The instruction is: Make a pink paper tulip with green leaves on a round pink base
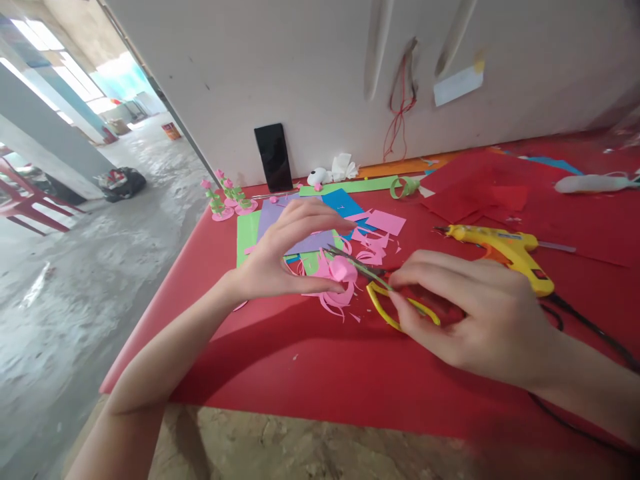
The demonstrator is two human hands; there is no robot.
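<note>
- The right hand [480,313] is closed around the yellow handles of a pair of scissors [385,287], fingers through or over the loops; the blades point away toward the left hand and lie against the paper there.
- The left hand [285,257] pinches a pink paper flower [340,277] between thumb and curled fingers, holding it just above the red table [310,373].
- The flower looks partly made: its middle is rolled into a rounded bud, while thin curled strips hang loose below the grip, and small pink offcuts [373,250] lie just beyond the blades. Judging by this, cutting is well along and shaping or trimming remains.
- Just past the left hand lie sheets of purple, green and blue paper [280,220].
- To the right of the scissors hand rests a yellow glue gun [505,250], untouched.
- Farther off, beyond the sheets, stand small finished pink flowers on green stems [225,197], and a dark phone [273,158] leans on the wall.
</note>
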